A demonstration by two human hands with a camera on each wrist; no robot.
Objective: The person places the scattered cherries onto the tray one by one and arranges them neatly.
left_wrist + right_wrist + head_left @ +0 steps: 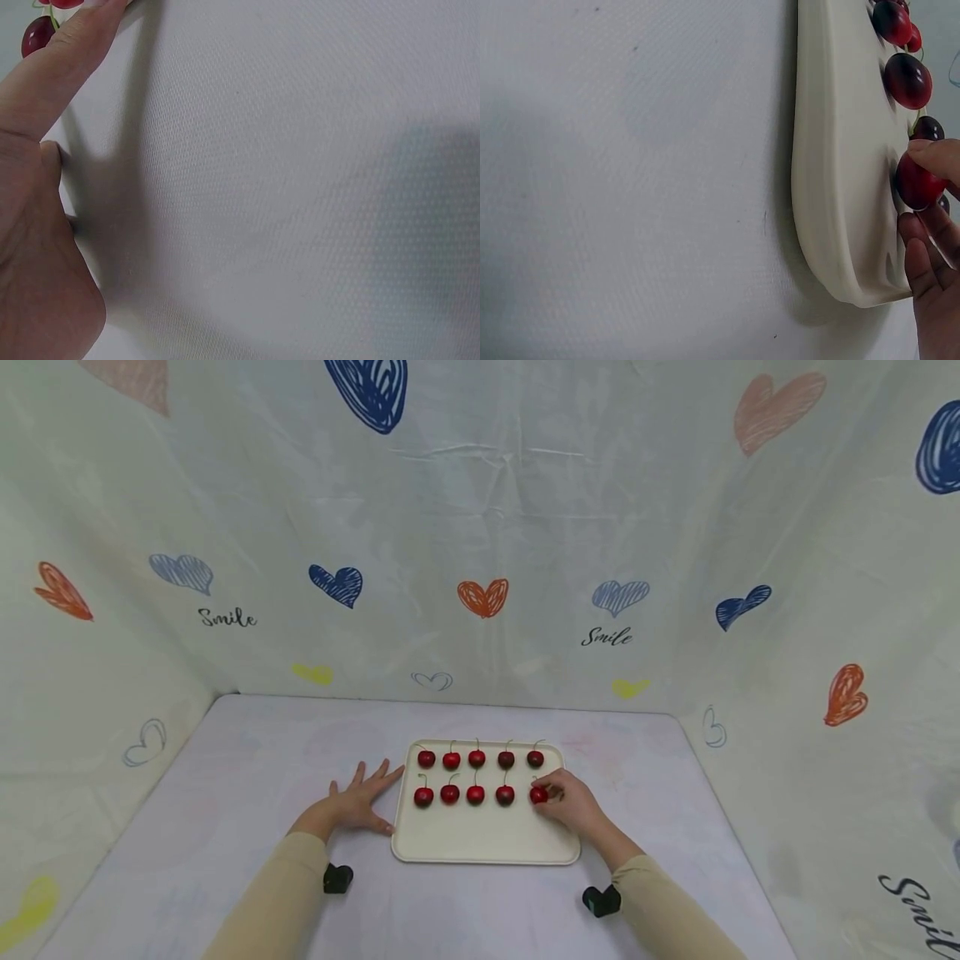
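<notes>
A cream tray (487, 843) lies on the table with red cherries on stems in two rows. At the right end of the front row, my right hand (572, 803) pinches a cherry (538, 795) between thumb and fingers. The right wrist view shows that cherry (919, 182) between the thumb above and the fingers below, over the tray floor. My left hand (354, 802) spreads its fingers beside the tray, thumb and a fingertip at its left edge. In the left wrist view, the left hand (37, 247) is partly cut off, with a cherry (37, 36) beyond its thumb.
The white table (255, 760) extends around the tray. Behind and beside it hangs a pale curtain (480, 527) printed with hearts and "Smile". Small black devices sit by the left wrist (338, 878) and the right wrist (602, 902).
</notes>
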